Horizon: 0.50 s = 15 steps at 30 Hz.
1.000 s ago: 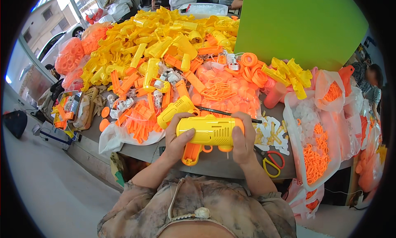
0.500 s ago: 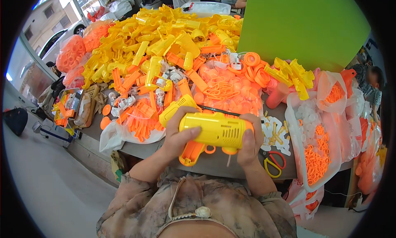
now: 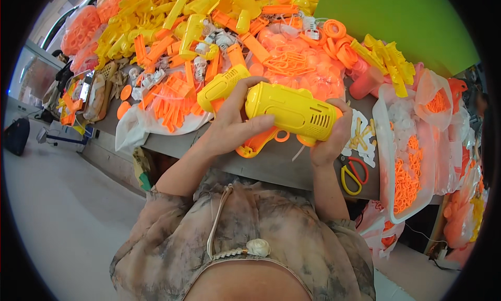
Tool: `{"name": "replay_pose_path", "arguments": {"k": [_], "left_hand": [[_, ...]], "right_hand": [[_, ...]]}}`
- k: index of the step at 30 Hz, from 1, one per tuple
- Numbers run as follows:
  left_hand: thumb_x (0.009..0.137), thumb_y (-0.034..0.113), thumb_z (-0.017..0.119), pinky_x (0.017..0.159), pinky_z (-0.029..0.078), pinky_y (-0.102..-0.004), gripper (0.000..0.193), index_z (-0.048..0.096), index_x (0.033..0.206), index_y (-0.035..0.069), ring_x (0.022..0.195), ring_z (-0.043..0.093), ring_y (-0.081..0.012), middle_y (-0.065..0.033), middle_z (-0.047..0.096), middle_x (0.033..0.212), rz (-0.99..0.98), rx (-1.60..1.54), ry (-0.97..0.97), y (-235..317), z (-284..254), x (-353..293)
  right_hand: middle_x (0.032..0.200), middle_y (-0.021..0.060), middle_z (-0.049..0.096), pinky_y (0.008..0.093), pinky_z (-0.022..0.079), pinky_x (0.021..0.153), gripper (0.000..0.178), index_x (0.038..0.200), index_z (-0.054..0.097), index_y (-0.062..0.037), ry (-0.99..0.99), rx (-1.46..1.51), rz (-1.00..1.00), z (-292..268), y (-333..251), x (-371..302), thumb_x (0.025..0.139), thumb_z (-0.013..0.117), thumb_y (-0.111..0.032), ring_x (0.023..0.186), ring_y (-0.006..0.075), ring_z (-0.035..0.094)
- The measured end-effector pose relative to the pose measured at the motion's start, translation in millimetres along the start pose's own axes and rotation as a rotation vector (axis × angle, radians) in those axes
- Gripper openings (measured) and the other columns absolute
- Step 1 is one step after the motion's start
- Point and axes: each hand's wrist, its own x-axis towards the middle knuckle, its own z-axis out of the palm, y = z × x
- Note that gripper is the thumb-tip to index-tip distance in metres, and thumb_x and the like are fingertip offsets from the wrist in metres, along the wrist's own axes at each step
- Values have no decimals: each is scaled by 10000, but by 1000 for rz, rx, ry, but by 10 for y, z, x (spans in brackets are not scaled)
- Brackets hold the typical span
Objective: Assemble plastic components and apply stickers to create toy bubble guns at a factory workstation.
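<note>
Between my two hands, above the near table edge, is a yellow plastic toy housing (image 3: 289,110) with vent slots. My left hand (image 3: 229,126) grips its left end, thumb stretched along the lower front and fingers behind. My right hand (image 3: 330,139) is closed around the right end, where a little orange shows. An orange trough-shaped part (image 3: 254,144) and a small orange ring (image 3: 282,136) hang under the housing. Behind my left hand a second yellow slotted piece (image 3: 224,84) sticks out; I cannot tell whether it is joined to the housing.
A heap of yellow shells (image 3: 151,11) covers the far table, with orange parts (image 3: 180,100) before it. Scissors (image 3: 355,177) lie by several small white pieces (image 3: 362,136). A white bin (image 3: 385,160) holds orange links at right. A green panel (image 3: 396,27) stands behind.
My view has tilted down, so the table sits higher in the picture. My hands have carried the housing slightly away from me and right, and its right end has dipped.
</note>
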Motion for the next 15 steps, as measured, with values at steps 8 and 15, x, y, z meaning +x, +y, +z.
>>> {"name": "replay_pose_path", "arguments": {"k": [8,15], "left_hand": [[751,226,699,857,419,-279,646,349,1255,26,992,513,-141,-73,511,1079,-84,18,7,-357,113,-404],[808,242,701,875,411,-293,630,364,1281,-2,1026,500,-147,-103,519,1123,-216,-84,-248,-666,174,-621]], "right_hand": [[1034,154,516,305,437,794,522,1118,430,34,-126,-151,7,-242,-34,-502,885,443,-433,897,196,531],[977,155,541,305,457,770,446,1086,442,37,113,-149,100,-450,1,-633,929,314,-361,868,201,558]]}}
